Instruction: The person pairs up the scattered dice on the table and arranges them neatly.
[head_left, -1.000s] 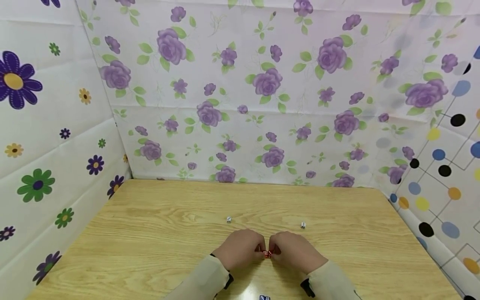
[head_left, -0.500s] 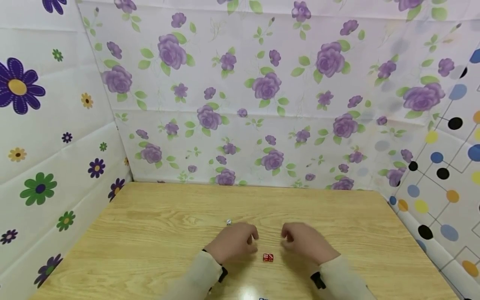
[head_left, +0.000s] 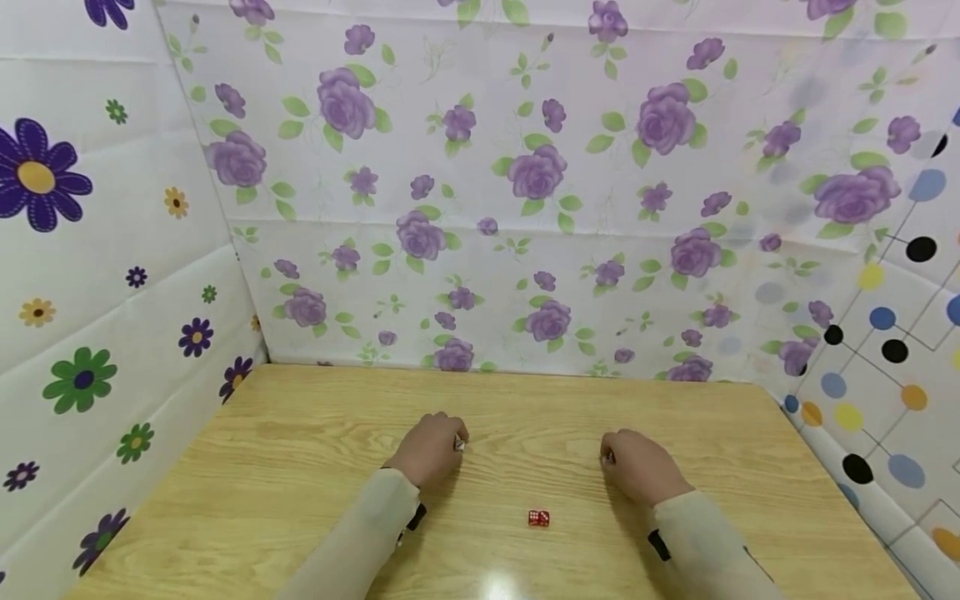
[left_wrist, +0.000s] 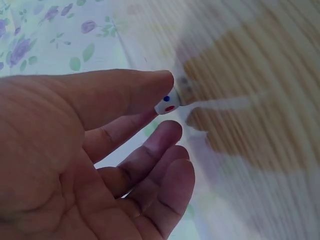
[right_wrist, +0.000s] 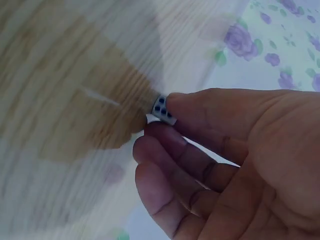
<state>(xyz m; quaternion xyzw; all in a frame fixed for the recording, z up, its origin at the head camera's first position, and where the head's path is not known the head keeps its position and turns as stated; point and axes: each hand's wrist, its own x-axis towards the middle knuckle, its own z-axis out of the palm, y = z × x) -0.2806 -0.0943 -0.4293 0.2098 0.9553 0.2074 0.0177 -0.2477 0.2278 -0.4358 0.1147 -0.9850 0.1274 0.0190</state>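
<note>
In the head view my left hand (head_left: 427, 452) is at the left of the table's middle. Thumb and index finger pinch a small white die (left_wrist: 167, 104), which shows a blue and a red dot in the left wrist view. My right hand (head_left: 642, 468) is farther right and pinches a second white die (right_wrist: 162, 108) with dark blue pips, partly covered by the thumb. The other fingers of both hands are loosely curled. Two red dice (head_left: 538, 518) with white pips sit side by side, nearer to me, between the forearms.
The wooden table (head_left: 337, 400) ends at a back wall cloth (head_left: 487, 275) with purple roses. Cloths with large flowers on the left (head_left: 75, 292) and coloured dots on the right (head_left: 892, 400) border its sides.
Both hands let go of the red dice, which stay together on the table. They moved apart and forward, the left to the left white die, the right to the right one, and pinched them.
</note>
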